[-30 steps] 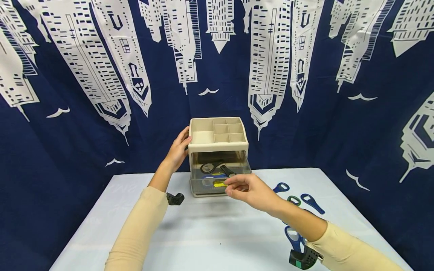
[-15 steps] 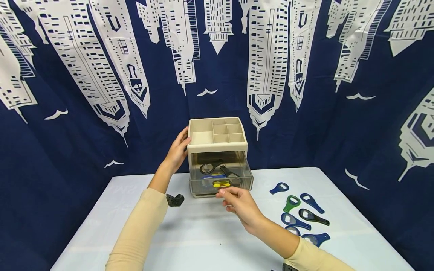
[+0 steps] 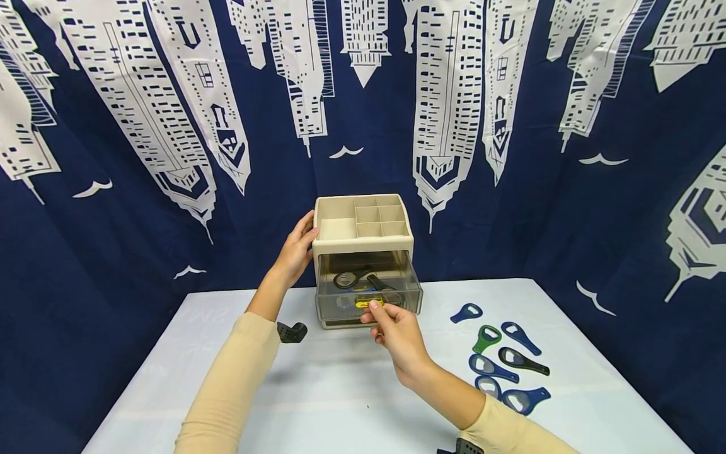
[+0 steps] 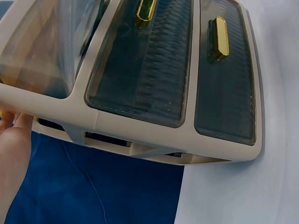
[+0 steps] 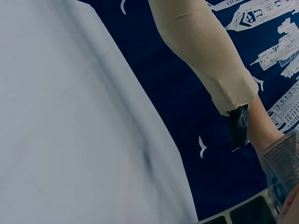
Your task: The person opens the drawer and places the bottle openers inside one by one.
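A cream drawer organizer [image 3: 363, 246] stands at the back of the table, its clear top drawer [image 3: 334, 308] pulled out. My left hand [image 3: 293, 257] rests against the organizer's left side, fingers partly hidden behind it. My right hand [image 3: 399, 343] pinches the drawer's gold handle [image 3: 361, 303], thumb on the front and fingers curled below. Through the drawer walls show black bottle openers [image 3: 347, 279] and a blue one. In the left wrist view, the left hand [image 4: 13, 154] lies along the side below the open drawer. Only part of the right hand [image 5: 292, 207] shows in the right wrist view.
Several bottle openers lie on the white table [image 3: 317, 403] at right: a green one [image 3: 486, 339], a black one [image 3: 524, 361] and blue ones [image 3: 524, 398]. Two lower drawers [image 4: 135, 70] stay closed. A dark blue printed curtain [image 3: 374, 157] hangs behind.
My right hand has moved from the right part of the drawer front down and left, then up onto the handle. The openers at right are uncovered. My left hand stays in place.
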`<state>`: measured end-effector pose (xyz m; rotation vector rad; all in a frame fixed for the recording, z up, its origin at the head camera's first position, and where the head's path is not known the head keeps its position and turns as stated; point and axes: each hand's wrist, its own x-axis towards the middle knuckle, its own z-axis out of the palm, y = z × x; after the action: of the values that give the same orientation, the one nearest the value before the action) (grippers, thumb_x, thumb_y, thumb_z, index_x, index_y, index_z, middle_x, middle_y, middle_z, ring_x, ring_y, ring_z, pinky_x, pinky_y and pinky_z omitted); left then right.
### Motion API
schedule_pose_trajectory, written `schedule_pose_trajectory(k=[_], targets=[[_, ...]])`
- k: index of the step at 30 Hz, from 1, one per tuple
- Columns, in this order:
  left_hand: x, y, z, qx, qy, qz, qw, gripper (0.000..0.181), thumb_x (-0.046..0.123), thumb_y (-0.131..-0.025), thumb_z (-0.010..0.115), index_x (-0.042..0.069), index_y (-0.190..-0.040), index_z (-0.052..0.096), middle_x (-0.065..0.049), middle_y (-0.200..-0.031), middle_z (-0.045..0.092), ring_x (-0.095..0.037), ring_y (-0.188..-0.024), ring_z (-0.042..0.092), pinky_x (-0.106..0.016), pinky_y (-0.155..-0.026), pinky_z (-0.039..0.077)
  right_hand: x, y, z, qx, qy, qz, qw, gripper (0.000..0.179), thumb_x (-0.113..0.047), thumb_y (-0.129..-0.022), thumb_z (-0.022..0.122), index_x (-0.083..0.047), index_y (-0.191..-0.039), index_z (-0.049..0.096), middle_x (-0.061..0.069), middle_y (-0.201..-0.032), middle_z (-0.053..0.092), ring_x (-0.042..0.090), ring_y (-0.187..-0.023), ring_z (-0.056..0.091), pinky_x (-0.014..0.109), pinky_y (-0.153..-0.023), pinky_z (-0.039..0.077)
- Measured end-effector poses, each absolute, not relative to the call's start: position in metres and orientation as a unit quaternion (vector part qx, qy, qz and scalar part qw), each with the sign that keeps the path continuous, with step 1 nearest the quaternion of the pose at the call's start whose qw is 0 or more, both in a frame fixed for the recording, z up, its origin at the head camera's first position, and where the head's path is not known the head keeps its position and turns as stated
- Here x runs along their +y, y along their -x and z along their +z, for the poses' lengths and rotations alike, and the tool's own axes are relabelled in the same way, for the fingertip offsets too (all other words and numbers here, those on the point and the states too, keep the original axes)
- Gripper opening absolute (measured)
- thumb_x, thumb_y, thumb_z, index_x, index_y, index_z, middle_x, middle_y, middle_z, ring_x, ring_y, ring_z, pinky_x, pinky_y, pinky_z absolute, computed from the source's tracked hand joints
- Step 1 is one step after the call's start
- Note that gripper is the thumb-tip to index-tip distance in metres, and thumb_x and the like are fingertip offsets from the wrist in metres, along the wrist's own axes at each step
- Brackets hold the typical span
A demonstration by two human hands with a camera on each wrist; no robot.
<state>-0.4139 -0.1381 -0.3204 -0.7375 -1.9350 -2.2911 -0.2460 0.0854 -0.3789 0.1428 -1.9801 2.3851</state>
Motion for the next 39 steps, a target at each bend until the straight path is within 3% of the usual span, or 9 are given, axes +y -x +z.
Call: schedule_pose_trajectory(k=[24,32,39], targets=[[-0.136,0.413,-0.321,-0.626,0.233,-0.744,0.025,0.058,0.011,-0.114,0.037,0.01,-0.167,0.012,-0.014,-0.171,0.012,-0.029,-0.154,0.018,-0.053,-0.12,0.022,0.078,0.265,-0.375,-0.641,-0.044,0.765,0.053,0.032,-0.029,-0.106,0.064,0.002,-0.1,0.071,0.007,-0.087,0.069,0.012,-0.065,0.053,0.022,-0.061,0.046],[-0.134,0.413,-0.319,-0.621,0.237,-0.746,0.029,0.058,0.01,-0.114,0.037,0.009,-0.166,0.013,-0.015,-0.17,0.013,-0.03,-0.154,0.018,-0.054,-0.12,0.022,0.078,0.273,-0.372,-0.644,-0.047,0.762,0.059,0.038,-0.029,-0.106,0.063,0.008,-0.107,0.07,0.006,-0.087,0.069,0.011,-0.066,0.052,0.023,-0.062,0.046],[-0.135,0.413,-0.318,-0.626,0.232,-0.744,0.029,0.058,0.011,-0.114,0.037,0.01,-0.167,0.012,-0.013,-0.171,0.013,-0.029,-0.153,0.02,-0.053,-0.12,0.022,0.078,0.279,-0.372,-0.644,-0.049,0.76,0.07,0.037,-0.031,-0.106,0.063,0.005,-0.102,0.071,0.007,-0.088,0.069,0.01,-0.065,0.052,0.024,-0.062,0.047]])
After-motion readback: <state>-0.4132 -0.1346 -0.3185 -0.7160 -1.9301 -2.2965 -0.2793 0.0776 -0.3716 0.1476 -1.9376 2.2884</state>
